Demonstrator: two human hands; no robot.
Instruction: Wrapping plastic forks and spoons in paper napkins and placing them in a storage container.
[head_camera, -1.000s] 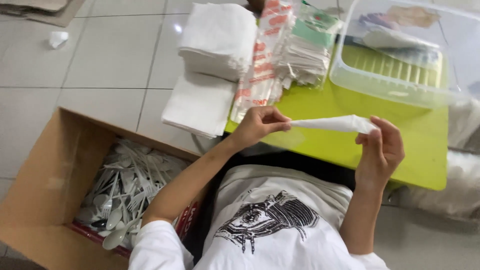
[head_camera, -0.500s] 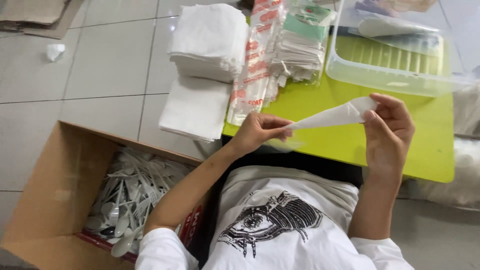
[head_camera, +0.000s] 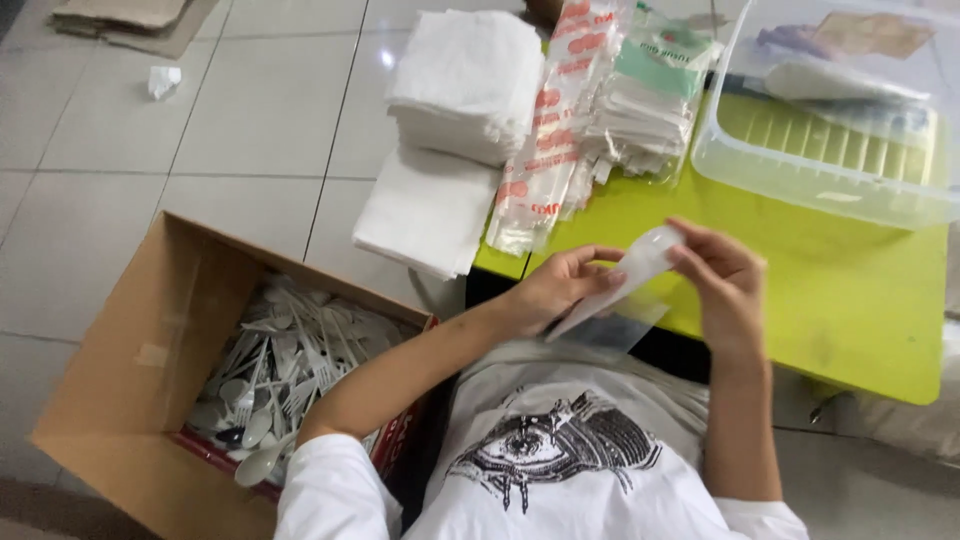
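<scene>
The folded white napkin (head_camera: 640, 262) is pinched at its two ends between the closed fingers of the left hand (head_camera: 555, 290) and right hand (head_camera: 722, 280), just above the green table (head_camera: 800, 290), apparently being slid into a clear sleeve (head_camera: 615, 325), so steady alignment is judged necessary.

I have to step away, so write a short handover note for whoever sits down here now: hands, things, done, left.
Left hand pinches the lower part of a narrow clear sleeve; right hand grips its upper end. Something white sits inside the sleeve; what it is cannot be told.
Things: cardboard box of white plastic cutlery on the floor by the left arm; napkin stacks and bundled packets at the far edge of the green table; clear tub at its far right.
Done: one sleeve in hand.
Left: the box remains full of loose cutlery.
</scene>
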